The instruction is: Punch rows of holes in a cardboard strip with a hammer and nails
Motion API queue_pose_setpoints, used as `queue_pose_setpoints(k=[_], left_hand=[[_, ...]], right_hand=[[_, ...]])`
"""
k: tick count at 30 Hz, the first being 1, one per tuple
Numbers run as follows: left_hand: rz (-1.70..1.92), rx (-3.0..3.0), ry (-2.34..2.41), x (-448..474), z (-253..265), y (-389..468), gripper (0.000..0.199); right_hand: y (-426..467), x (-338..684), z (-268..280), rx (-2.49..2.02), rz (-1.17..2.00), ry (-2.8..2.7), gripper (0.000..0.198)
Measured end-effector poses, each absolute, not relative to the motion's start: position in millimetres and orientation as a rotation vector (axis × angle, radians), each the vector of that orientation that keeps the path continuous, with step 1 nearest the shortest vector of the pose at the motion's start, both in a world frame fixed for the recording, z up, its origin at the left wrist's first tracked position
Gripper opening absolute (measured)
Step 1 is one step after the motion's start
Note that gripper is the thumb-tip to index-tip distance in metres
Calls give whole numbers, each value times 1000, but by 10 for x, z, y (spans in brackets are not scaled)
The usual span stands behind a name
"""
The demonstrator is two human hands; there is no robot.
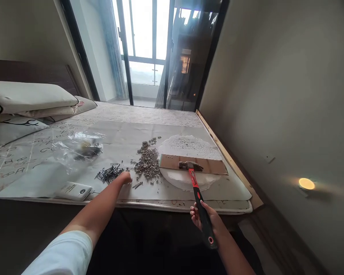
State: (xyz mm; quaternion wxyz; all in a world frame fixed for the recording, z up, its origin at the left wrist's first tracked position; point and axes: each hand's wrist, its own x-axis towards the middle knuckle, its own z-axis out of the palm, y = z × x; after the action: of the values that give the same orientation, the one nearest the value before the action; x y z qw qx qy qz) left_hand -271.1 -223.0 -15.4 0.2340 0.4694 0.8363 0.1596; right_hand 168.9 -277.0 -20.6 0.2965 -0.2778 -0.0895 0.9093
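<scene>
My right hand (203,215) grips the black and red handle of a claw hammer (194,181). The hammer's head lies over a brown strip of board (209,165); whether it touches cannot be made out. Beneath the strip is a round white slab (186,184) with a pitted surface. My left hand (126,177) reaches down at the right edge of a pile of dark nails (110,173), its fingers hidden behind the bent wrist. A few loose nails (138,185) lie just right of that hand. Grey rubble (147,162) is heaped between the nails and the slab.
A grey sheet (117,133) covers much of the patterned mattress (172,114). A clear plastic bag (80,149) with dark contents lies at left, and a white device with a cable (74,190) near the front edge. Folded bedding (31,97) is stacked far left. A wooden rail (226,152) borders the right side.
</scene>
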Motion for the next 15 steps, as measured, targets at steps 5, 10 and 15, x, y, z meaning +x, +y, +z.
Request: queue_pose_setpoints(k=[5,10,15], left_hand=[[473,1185,2264,-2657,97,-2141,15],[1283,966,1836,-2251,404,-1957,15],[1541,921,1459,-1693,591,-1709,35]], right_hand=[[-2767,1675,-77,-755,2479,-189,22],[-2768,1646,-10,-696,2559,-260,36],[-2758,1644,-12,-716,2571,-289,34]])
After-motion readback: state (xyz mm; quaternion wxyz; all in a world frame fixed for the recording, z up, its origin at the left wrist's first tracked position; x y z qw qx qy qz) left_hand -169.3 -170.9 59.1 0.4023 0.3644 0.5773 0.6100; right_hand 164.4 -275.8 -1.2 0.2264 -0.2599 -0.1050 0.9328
